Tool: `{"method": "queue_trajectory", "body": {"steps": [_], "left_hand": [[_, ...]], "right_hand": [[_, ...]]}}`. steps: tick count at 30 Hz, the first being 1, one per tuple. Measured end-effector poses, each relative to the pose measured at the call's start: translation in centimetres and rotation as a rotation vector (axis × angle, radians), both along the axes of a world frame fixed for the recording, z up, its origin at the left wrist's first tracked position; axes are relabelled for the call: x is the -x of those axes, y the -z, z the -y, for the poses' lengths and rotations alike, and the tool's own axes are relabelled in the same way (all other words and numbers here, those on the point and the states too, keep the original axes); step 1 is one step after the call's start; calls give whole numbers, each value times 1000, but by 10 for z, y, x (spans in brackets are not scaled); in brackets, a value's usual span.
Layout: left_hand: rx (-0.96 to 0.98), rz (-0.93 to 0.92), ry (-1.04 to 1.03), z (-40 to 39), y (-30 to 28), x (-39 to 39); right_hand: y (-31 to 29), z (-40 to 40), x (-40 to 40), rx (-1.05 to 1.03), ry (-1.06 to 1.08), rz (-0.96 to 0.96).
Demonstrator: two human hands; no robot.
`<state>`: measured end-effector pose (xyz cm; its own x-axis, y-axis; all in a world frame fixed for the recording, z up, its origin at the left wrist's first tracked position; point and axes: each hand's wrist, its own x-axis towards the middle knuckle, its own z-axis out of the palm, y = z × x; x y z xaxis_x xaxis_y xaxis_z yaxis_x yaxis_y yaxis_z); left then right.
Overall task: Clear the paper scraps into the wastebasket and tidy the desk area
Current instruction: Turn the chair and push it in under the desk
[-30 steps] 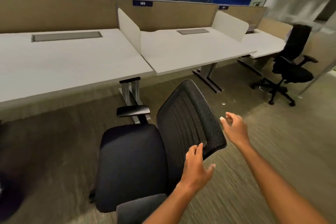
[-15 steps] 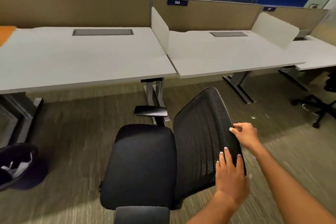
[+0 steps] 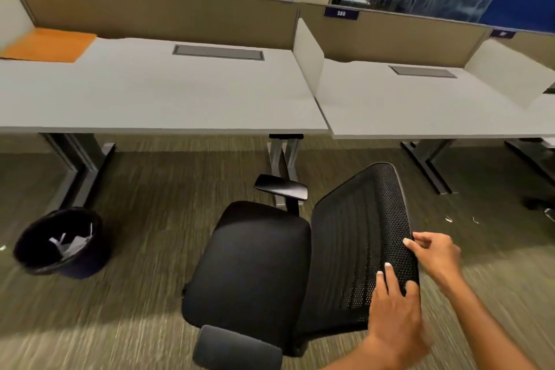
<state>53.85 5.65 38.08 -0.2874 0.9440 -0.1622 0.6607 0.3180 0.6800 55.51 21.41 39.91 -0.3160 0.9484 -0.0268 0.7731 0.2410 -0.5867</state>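
Observation:
A black office chair (image 3: pixel 252 264) stands on the carpet in front of the white desk (image 3: pixel 156 96), its mesh backrest (image 3: pixel 360 234) turned to the right. My left hand (image 3: pixel 393 306) lies on the lower edge of the backrest with its fingers over the mesh. My right hand (image 3: pixel 435 255) grips the backrest's top rim, fingers curled round it. A dark wastebasket (image 3: pixel 60 243) with white paper scraps inside sits on the floor at the left, beside the desk leg. Small white scraps (image 3: pixel 449 219) lie on the carpet at the right.
An orange sheet (image 3: pixel 51 45) lies on the desk's far left. A second white desk (image 3: pixel 435 108) adjoins at the right behind a low divider (image 3: pixel 309 54). Metal desk legs (image 3: pixel 282 156) stand just behind the chair. Another chair's base (image 3: pixel 540 204) shows at the right edge.
The view swung left, bringing the wastebasket fully into sight. Both hands went from reaching toward the chair's backrest to resting on it, the right hand now gripping its rim.

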Motion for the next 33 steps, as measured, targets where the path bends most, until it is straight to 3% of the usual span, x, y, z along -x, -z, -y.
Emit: {"method": "queue_trajectory", "body": {"steps": [6,14,19,24,26,30,33], "left_hand": [[159,63,-90,16,-3,9],[265,-118,-248,44,0,45],[329,-308,-359,84,4,85],[323,-338,-477,138,1,137],[344,-380,-492,161,0,158],[314,-529,-477,208,10,202],[225,-634,-509,237,13,238]], "right_hand": [[-4,30,3,-8,-3,-3],[0,87,24,25,-69,-73],[11,136,45,87,-216,-81],[10,182,57,251,-454,-138],[8,182,62,168,-503,-111],[11,168,77,-289,-516,77],[10,168,100,-247,-670,325]]}}
